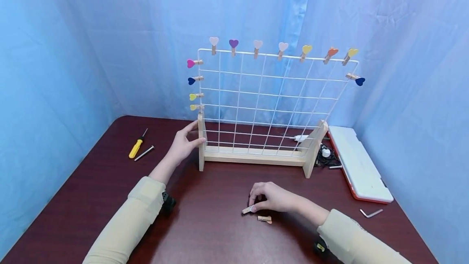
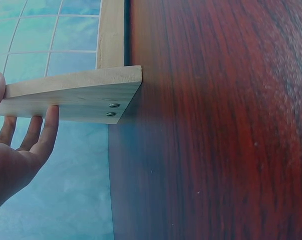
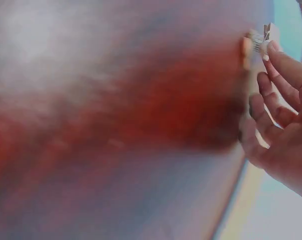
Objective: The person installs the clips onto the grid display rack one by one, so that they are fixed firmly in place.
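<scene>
My left hand holds the left wooden upright of a stand. In the left wrist view its thumb lies at the upright's edge and the fingertips press the broad outer face. A white wire grid rises from the stand, with small heart-topped clothespins clipped along its top and sides, such as a purple one. Low over the table, my right hand pinches a small wooden clothespin between thumb and index finger. Another clothespin with an orange heart lies just below it.
A yellow screwdriver and a bolt lie on the left of the dark red table. At right are a white case, a black cable and a hex key. Blue curtains surround the table.
</scene>
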`<state>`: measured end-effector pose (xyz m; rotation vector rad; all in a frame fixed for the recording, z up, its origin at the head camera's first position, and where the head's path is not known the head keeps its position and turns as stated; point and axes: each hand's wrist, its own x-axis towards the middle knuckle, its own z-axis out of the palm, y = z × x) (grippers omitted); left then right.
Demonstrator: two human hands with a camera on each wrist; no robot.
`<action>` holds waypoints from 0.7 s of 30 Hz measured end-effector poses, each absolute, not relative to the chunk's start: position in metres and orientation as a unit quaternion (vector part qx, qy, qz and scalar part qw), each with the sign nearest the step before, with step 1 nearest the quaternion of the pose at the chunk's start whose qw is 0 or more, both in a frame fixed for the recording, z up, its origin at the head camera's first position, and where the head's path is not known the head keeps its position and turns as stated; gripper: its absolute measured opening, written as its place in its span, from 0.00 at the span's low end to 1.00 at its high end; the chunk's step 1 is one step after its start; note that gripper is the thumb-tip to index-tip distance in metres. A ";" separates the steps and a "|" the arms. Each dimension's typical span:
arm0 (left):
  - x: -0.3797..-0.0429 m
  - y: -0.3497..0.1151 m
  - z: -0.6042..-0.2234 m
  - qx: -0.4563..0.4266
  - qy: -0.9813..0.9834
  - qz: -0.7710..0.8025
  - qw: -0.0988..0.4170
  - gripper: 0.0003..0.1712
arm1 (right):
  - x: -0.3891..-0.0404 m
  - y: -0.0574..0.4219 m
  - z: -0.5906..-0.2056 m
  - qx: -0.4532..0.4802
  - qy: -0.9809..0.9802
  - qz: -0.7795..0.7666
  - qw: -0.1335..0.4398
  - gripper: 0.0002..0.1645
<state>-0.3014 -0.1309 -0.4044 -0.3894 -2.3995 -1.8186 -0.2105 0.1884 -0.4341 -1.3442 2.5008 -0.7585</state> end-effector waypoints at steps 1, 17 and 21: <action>-0.302 -0.131 -0.405 -0.129 -0.788 -0.600 0.052 0.38 | -0.211 0.190 -0.429 -0.445 0.849 -0.266 0.104 0.05; -0.301 -0.132 -0.401 -0.132 -0.794 -0.590 0.056 0.38 | -0.224 0.271 -0.279 -0.205 0.904 -0.332 -0.171 0.07; -0.301 -0.131 -0.403 -0.130 -0.794 -0.591 0.057 0.38 | -0.228 0.295 -0.258 -0.132 0.887 -0.367 -0.246 0.11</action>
